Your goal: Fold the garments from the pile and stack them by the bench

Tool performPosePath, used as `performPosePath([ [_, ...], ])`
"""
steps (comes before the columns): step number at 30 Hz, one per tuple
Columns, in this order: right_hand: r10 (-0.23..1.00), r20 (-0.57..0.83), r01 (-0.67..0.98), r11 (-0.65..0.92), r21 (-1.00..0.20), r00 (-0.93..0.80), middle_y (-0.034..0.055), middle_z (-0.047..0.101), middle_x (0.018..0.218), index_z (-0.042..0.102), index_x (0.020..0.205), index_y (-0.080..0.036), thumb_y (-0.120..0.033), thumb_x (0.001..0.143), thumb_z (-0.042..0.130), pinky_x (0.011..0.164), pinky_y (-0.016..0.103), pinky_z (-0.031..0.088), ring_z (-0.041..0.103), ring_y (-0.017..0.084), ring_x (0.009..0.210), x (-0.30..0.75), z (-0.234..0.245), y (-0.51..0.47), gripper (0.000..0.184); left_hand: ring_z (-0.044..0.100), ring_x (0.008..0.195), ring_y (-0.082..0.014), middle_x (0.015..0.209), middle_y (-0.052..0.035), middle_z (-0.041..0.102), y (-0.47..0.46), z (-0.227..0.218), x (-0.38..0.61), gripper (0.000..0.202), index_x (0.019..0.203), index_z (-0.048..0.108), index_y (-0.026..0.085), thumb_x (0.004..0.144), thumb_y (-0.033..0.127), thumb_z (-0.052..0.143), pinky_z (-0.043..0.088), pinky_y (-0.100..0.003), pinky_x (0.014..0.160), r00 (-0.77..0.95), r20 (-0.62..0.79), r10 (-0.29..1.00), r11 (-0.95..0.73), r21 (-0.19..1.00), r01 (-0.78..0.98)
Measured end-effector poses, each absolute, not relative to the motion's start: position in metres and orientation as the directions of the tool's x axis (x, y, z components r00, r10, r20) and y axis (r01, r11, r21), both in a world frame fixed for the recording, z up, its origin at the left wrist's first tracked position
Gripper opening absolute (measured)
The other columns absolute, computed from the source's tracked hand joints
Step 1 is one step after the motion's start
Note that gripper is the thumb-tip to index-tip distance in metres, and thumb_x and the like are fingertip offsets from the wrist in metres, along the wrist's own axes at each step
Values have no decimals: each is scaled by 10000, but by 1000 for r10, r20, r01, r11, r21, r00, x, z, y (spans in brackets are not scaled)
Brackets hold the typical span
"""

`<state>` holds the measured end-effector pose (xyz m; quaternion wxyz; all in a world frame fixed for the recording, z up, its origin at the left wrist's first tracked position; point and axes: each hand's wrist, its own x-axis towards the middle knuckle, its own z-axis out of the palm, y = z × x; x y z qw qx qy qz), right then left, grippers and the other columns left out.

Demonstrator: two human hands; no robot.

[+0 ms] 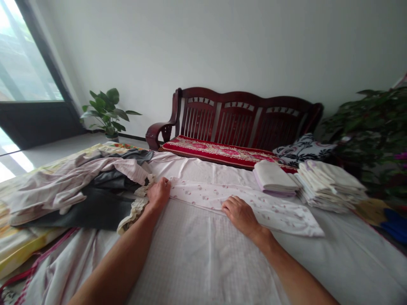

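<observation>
A long, narrow white cloth with small pink flowers (273, 209) lies folded across a pale sheet-covered surface (197, 254). My left hand (158, 194) rests on the cloth's left end, fingers curled down onto the fabric next to a frilled cream edge (133, 209). My right hand (240, 214) presses on the cloth's near edge around its middle, fingers bent and gripping the fabric. Both forearms reach in from the bottom of the view.
A loose heap of pale and dark grey clothes (79, 190) lies at the left. Two stacks of folded cloths (275, 178) (330, 184) sit at the right. Behind stand a dark wooden bench (235, 123), a patterned pillow (302, 150) and potted plants (108, 112) (372, 135).
</observation>
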<state>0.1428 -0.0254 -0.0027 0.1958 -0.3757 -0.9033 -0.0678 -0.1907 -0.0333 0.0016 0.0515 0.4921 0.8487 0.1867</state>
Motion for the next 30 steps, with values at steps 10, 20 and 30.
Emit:
performPosePath([
  [10,614,432,672,740,-24,-661,37,654,853,630,819,-220,-155,928,615,769,322,429,583,207,848,146,-11,-28,128,700,1030,-296,1069,-121,760,-32,3,-191,363,1105,663,225,977,410,378,482,-364,836,-510,89,856,451,354,819],
  [20,719,328,604,693,-392,-612,12,703,865,674,834,-229,-196,938,557,765,267,455,630,168,833,156,6,-36,160,684,1034,-340,1066,-144,749,-29,1,-194,405,1103,670,217,975,426,347,470,-412,834,-498,76,864,451,320,833],
  [30,900,419,817,332,-472,-123,56,722,892,680,857,-225,-314,841,511,738,316,470,654,209,814,283,1,-19,192,580,1124,-307,1201,-120,663,-35,-5,-183,359,1207,645,212,913,215,439,429,-446,1000,-226,514,828,105,255,961],
])
